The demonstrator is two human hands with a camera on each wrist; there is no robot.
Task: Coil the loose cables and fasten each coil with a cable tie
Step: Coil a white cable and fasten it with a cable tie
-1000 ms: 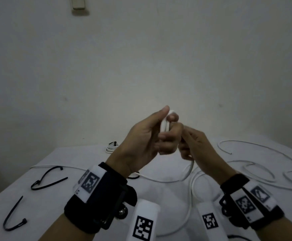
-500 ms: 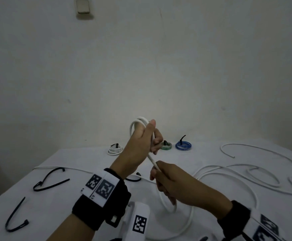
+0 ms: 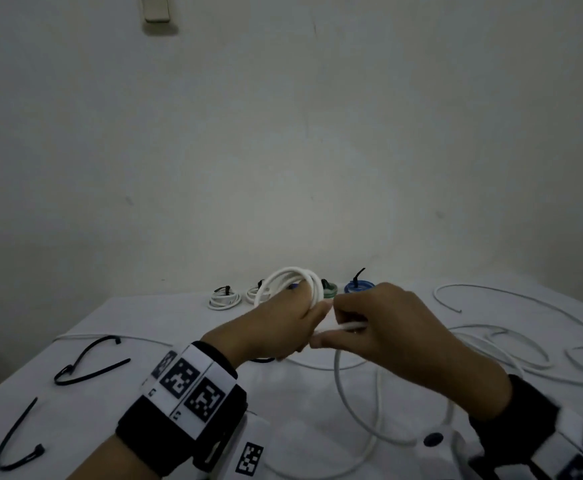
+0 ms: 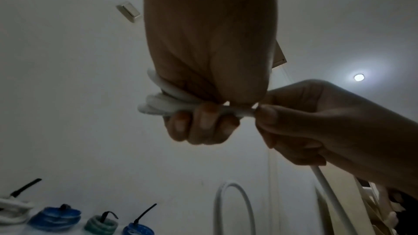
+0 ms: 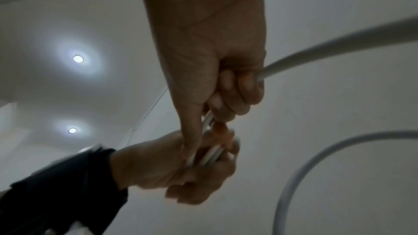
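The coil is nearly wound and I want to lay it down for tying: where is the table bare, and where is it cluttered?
Bare cloth lies on the table between the black cable ties at the left and the finished coils along the far edge. The right side is crowded with loose white cable, and more loops lie under the right hand. The left hand holds the white coil.

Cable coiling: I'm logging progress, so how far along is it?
Done: tied coils sit along the table's far edge. In hand: the left hand grips a few loops of white cable while the right hand feeds more. Left: its slack, loose cables on the right, black cable ties unused.
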